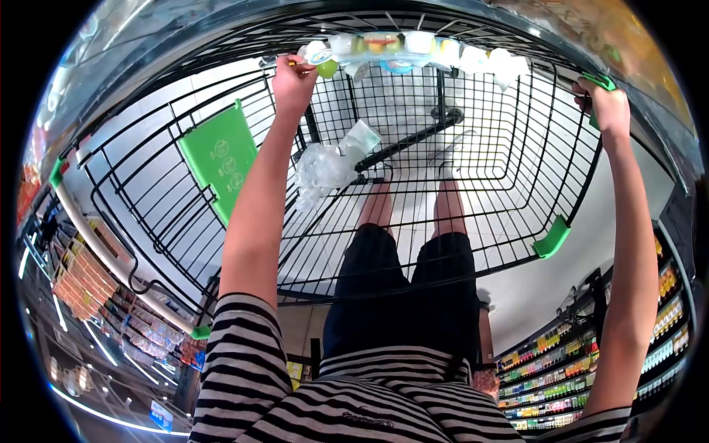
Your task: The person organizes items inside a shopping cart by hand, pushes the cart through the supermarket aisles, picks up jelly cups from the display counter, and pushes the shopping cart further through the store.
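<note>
My left hand (294, 80) reaches over the far side of a black wire shopping cart (473, 244), with its fingers pinched at the end of a row of pale packages (421, 46). What the fingers hold is too small to make out. A round green item (327, 69) lies just right of the fingertips. My right hand (602, 103) is wrapped round the cart's green corner piece (597, 83) at the far right. Inside the cart sit a crumpled clear plastic bag (323, 173) and a small pale packet (360, 138).
A green panel (218, 159) is fixed to the cart's left part, near the pale handle bar (122, 255). Stocked shelves (554, 362) stand at the lower right, and more goods (88, 277) at the left. Part of another person's arm (485, 336) shows beside my shorts.
</note>
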A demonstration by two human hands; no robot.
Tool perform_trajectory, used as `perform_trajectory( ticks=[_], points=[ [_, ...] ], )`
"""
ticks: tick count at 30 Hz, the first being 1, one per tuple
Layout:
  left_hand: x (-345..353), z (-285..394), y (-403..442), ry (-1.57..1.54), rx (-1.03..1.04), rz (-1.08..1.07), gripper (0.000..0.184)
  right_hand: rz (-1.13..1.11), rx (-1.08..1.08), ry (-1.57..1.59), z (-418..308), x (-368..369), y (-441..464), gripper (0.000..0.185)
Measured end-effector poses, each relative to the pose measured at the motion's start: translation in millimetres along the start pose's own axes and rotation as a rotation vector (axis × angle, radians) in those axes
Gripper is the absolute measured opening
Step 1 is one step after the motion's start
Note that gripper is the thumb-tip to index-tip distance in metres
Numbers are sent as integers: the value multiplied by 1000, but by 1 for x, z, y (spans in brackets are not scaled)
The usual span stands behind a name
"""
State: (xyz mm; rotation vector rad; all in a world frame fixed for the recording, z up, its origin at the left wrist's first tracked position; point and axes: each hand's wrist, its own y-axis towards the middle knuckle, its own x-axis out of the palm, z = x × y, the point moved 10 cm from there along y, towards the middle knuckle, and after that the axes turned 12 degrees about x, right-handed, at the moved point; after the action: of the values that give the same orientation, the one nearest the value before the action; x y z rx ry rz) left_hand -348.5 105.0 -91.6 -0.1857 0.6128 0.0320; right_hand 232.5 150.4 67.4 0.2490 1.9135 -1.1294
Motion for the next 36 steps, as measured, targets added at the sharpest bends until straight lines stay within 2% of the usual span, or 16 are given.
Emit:
perform_trajectory(
  ticks=[5, 9, 12, 13, 16, 18, 20, 22, 23, 24, 26, 28, 30, 33, 34, 36],
  points=[
    [0, -9, 4, 110, 11, -132, 50, -41, -22, 72, -2, 2, 1, 28],
    [-11, -13, -10, 310, -98, -285, 60, -58, -16, 105, -5, 3, -4, 24],
    [-12, 8, -42, 590, -30, -673, 53, -76, -2, 214, -10, 5, -17, 22],
    [-20, 25, -59, 651, -2, -844, 44, -119, -2, 169, -7, 7, -9, 23],
    [-56, 65, -97, 769, 200, -1072, 36, -110, -41, 19, -3, 6, 5, 22],
    [-93, 108, -116, 906, 236, -1119, 36, -59, -125, 60, -1, 4, 13, 29],
    [-130, 164, -123, 915, 177, -1015, 32, -48, -89, -20, 5, 7, 27, 30],
    [-169, 208, -128, 836, 175, -719, 29, -35, -134, -78, 1, 8, 26, 33],
    [-190, 228, -136, 800, 314, -538, 26, -68, -153, -72, 2, 13, 35, 33],
    [-211, 243, -145, 782, 327, -418, 30, -95, -172, -72, 2, 15, 41, 33],
    [-247, 274, -163, 985, 550, -184, 37, -54, -195, -148, -5, 9, 34, 32],
    [-296, 276, -174, 1168, 527, 42, 57, -30, -176, -161, -4, 8, 31, 33],
    [-327, 277, -178, 1395, 521, 238, 61, -17, -187, -187, -9, 7, 21, 35],
    [-361, 187, -158, 1230, -165, 53, 67, 28, -221, -268, -15, 1, 15, 35],
    [-364, 177, -150, 1293, -89, 88, 78, 28, -213, -272, -15, 1, 14, 34],
    [-384, 152, -127, 1207, -363, 69, 82, 67, -186, -273, -17, -4, 5, 33]
  ],
)
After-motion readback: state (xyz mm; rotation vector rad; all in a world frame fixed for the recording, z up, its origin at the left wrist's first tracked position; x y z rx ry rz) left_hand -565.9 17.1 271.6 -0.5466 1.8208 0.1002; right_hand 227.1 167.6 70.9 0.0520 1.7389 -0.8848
